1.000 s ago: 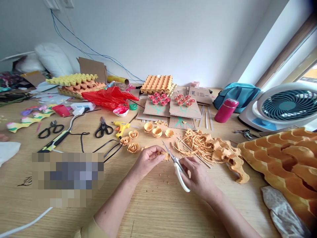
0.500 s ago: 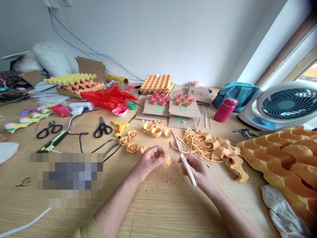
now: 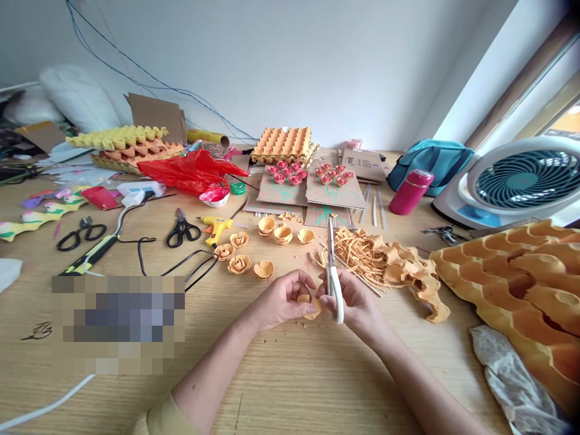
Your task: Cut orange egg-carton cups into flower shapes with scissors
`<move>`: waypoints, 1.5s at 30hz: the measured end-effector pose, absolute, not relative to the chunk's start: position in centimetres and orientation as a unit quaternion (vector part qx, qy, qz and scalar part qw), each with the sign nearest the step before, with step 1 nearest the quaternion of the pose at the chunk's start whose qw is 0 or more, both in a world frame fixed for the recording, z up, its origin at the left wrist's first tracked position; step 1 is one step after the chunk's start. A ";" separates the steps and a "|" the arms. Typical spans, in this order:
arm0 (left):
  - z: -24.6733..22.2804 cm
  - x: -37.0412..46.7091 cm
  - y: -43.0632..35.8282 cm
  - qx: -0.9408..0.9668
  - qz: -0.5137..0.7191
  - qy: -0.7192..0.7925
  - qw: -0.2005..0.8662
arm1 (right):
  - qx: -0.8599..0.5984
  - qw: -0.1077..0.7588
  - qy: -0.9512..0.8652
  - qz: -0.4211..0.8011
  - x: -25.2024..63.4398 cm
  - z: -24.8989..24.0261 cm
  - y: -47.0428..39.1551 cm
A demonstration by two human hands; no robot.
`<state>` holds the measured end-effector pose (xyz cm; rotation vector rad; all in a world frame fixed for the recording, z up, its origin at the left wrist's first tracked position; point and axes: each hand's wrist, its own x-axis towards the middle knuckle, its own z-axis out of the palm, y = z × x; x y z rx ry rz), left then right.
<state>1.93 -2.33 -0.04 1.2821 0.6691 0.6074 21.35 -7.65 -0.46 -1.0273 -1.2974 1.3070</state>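
Note:
Between finger and thumb, my left hand pinches a small orange egg-carton cup. My right hand is closed round white-handled scissors, their blades pointing away from me. The right fingertips reach the near side of the cup; whether they press on it I cannot tell. Beyond my hands lie several cut cups and orange carton flowers, with a single petalled cup closest to my left hand. Thin carton strips are heaped past my right hand.
A yellow glue gun and black scissors lie to the left. Cardboard pieces with red flowers are at the back. Orange egg trays, a pink bottle and a fan stand to the right.
My hands have come together at the cup. The scissors have turned from slanting left to pointing nearly straight ahead. My left hand has moved off the petalled cup, now in full view.

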 end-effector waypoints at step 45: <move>-0.9 3.1 -3.3 0.261 0.450 0.277 0.808 | -0.430 0.512 -0.487 0.562 20.2 -0.1 -8.1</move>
